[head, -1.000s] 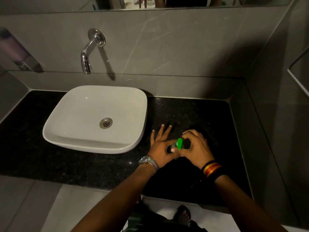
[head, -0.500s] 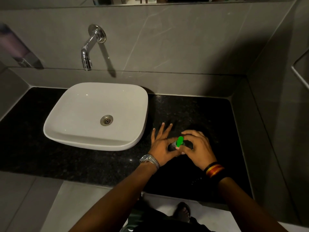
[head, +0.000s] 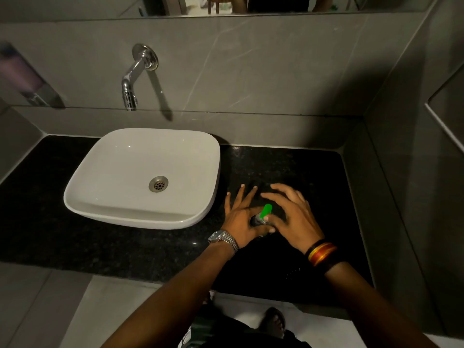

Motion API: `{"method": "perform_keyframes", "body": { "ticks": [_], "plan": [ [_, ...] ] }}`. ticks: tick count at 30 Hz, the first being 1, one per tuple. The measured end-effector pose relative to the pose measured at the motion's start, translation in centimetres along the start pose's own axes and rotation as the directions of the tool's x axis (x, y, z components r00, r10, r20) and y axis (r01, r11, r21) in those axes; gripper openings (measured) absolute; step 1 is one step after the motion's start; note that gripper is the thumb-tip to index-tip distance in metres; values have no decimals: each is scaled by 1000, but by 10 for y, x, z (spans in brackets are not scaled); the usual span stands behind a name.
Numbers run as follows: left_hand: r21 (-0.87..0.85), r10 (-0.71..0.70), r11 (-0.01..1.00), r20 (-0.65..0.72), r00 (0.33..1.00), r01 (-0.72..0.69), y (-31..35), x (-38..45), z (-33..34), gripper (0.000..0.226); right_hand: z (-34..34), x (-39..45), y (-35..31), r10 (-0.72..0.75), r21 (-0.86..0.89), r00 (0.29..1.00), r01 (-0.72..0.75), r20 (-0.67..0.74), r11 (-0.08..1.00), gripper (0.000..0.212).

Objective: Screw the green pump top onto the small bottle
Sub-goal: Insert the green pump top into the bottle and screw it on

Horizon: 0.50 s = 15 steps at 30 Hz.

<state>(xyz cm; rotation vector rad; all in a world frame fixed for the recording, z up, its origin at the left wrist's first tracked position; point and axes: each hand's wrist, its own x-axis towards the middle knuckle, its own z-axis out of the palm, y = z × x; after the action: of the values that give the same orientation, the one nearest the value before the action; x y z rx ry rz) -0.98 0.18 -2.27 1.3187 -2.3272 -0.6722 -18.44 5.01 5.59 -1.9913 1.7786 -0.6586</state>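
Note:
The small bottle (head: 255, 220) stands on the black counter (head: 150, 247) to the right of the basin. My left hand (head: 241, 217) pinches it low between thumb and forefinger, with the other fingers spread forward. The green pump top (head: 265, 211) sits on the bottle's neck, its nozzle tilted up and to the right. My right hand (head: 293, 217) hovers just right of the pump with its fingers fanned out. Only its thumb tip lies against the pump's collar. Most of the bottle's body is hidden by my hands.
A white basin (head: 140, 212) sits on the counter left of my hands, under a chrome wall tap (head: 133, 79). Grey tiled walls close in behind and at the right (head: 401, 172). A soap dispenser (head: 22, 76) hangs at the far left.
My right hand's fingers, curled around the green pump top before, have spread out and lifted off it. The left hand still holds the bottle in the same spot.

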Motion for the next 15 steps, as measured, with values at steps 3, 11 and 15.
{"method": "perform_keyframes", "body": {
  "ticks": [3, 11, 15],
  "plan": [
    [22, -18, 1000, 50, 999, 17, 1, 1, -3, 62, -20, 10, -9, -124, -152, 984, 143, 125, 978, 35],
    [-4, -25, 1000, 39, 999, 25, 4, 0, -7, 49, -33, 22, -19, -179, -231, 940, 250, 291, 940, 27],
    [37, -34, 999, 36, 999, 32, 4, 1, -7, 52, -35, 21, -23, -176, -236, 943, 246, 283, 940, 26]
  ]
}}
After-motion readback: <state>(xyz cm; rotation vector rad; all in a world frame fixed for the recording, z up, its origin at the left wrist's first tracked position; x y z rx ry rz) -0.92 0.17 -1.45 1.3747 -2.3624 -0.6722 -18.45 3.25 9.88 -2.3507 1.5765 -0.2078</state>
